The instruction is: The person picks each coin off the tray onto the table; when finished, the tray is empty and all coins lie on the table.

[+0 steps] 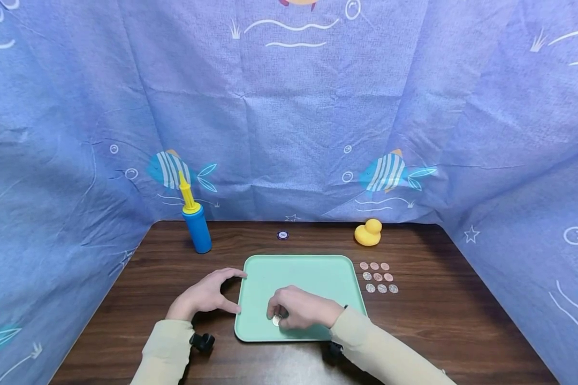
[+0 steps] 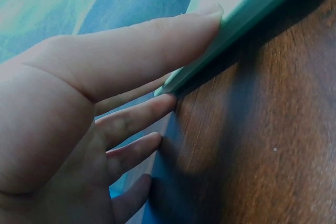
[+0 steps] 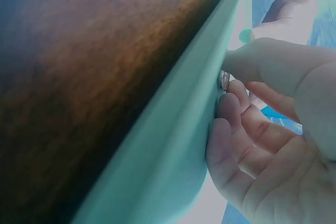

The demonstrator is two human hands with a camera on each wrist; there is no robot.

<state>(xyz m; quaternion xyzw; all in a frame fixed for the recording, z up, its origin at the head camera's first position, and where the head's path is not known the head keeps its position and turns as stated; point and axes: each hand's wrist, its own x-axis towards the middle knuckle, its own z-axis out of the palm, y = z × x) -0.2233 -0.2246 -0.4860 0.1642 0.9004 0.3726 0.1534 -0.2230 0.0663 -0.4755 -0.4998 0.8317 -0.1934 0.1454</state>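
One coin [image 1: 276, 320] sits under our right hand [image 1: 302, 314] in the head view, low on the green tray [image 1: 313, 275] near its front edge. Our fingertips are curled down and pinch it. Our left hand [image 1: 203, 295] steadies the tray's left rim, thumb and index finger spread along the edge, gripping nothing. Right of the tray, well apart from it, we count nine coins [image 1: 378, 277] in three rows of three on the table [image 1: 462, 321]. At the back stand one blue and yellow pump [image 1: 195, 222], one yellow duck [image 1: 368, 233] and one small dark disc [image 1: 282, 235]. The main risk, as we judge it, is the coin slipping from a shallow pinch and rolling over the low rim. A sleeve swung wide could also scatter the neat rows.

From the left wrist, we see our left hand [image 2: 79, 124] with four fingers straight and loose, and the thumb lying against the tray [image 2: 247, 19] edge. It could nudge the tray sideways if pressed.

From the right wrist, the tray's rim [image 3: 173, 145] fills the middle. Our right hand [image 3: 273, 145] curls behind it, and a sliver of the coin [image 3: 224, 81] shows at the fingertips, held by its edge. Such a thin hold could let it drop flat again.
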